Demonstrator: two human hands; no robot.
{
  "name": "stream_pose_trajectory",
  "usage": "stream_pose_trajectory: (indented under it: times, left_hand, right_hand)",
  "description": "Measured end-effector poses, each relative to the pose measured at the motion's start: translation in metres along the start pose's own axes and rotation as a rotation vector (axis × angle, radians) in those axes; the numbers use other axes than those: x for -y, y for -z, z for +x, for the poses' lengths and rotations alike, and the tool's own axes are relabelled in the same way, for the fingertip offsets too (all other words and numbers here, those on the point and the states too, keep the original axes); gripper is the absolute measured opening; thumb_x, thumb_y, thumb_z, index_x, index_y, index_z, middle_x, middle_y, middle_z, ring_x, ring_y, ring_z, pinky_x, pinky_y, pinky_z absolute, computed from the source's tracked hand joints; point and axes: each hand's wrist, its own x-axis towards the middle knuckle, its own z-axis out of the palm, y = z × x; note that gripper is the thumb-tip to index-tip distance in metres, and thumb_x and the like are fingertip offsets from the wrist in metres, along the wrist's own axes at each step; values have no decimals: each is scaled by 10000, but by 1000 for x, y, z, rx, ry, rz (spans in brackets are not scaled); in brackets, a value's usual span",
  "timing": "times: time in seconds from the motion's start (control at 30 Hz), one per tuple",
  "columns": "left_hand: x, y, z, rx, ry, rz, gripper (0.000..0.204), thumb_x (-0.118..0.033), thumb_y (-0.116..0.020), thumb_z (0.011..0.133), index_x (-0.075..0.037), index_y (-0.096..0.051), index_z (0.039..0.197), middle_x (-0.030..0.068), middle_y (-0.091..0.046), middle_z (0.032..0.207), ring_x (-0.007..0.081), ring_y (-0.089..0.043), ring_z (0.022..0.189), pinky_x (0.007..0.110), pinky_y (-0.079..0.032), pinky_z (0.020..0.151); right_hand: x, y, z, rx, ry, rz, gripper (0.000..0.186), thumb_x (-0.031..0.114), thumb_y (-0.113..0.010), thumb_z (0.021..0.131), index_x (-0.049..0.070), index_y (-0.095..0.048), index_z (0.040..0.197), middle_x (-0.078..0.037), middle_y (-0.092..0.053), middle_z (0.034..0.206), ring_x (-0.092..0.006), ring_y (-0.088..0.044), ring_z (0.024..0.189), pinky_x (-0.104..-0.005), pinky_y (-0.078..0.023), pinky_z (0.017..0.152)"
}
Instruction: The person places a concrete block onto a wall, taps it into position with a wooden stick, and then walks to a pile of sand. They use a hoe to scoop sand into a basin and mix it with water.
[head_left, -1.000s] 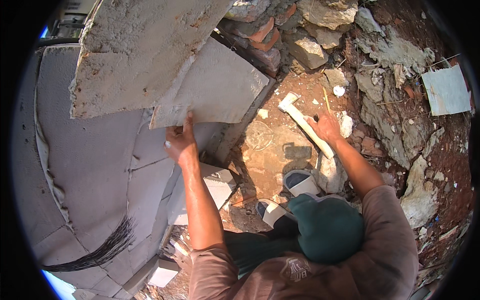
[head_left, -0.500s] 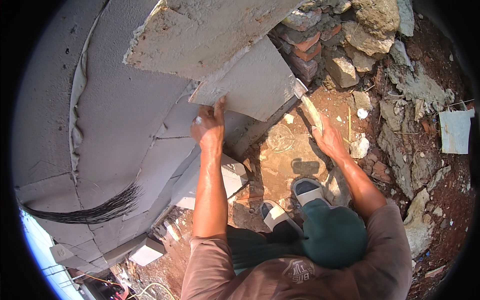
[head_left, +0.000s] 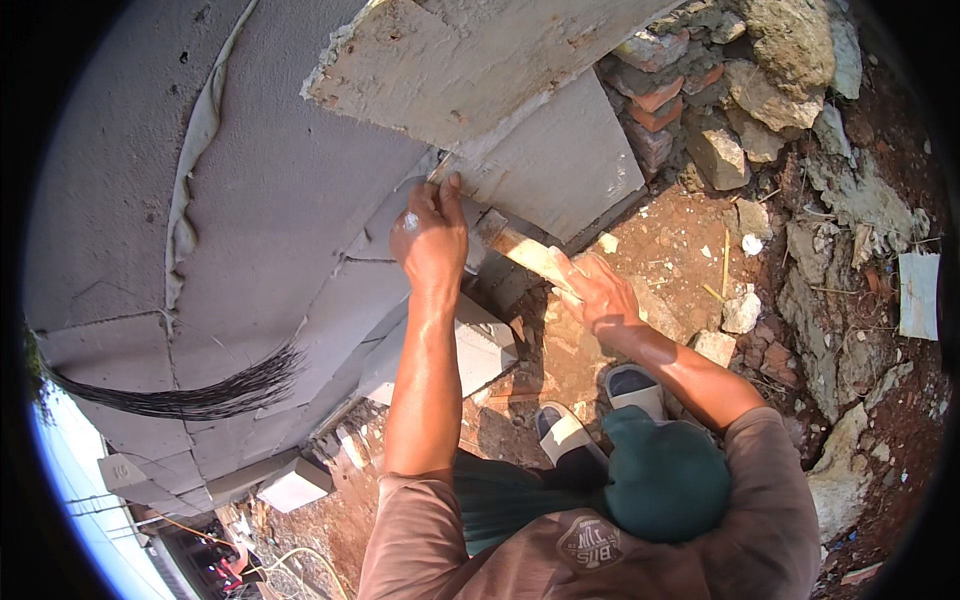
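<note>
Hammer (head_left: 535,258) is held in R hand (head_left: 602,295), fingers wrapped round handle, head end pointed twd L hand (head_left: 430,240), just beside lower edge of slab (head_left: 565,165). Slab is partly covered by top slab (head_left: 470,70), w/ its lower L corner by the L fingertips; L fingers are curled there, but whether slab is pinched or only touched can't be told. Main risk, prob.: L fingers could be hit if hammer is swung slightly off, gap being small. Slab edge could be chipped by too hard a knock; slab could be tipped if poorly backed, & top slab might be jarred loose.
</note>
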Motion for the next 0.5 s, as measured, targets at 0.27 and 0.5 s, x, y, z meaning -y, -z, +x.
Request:
stream_pose_trajectory:
  times: [0.27,0.5]
  left_hand:
    - [-3,-2,4,45,-9,-81,248,-222,-642,862,-27,-549,741,135,-549,542,324,-575,499,379,-458,488]
    - [-8,-2,8,61,45,-91,195,-202,-636,866,-38,-558,793,137,-545,540,322,-565,492,380,-448,487]
  right_hand:
    - [-3,-1,5,58,-18,-94,676,238,-658,811,268,-343,1409,-81,-496,1002,-261,-545,973,-372,-490,808]
    - [-3,3,4,103,27,-74,632,231,-660,811,221,-392,1382,-75,-499,997,-254,-540,934,-383,-491,772]
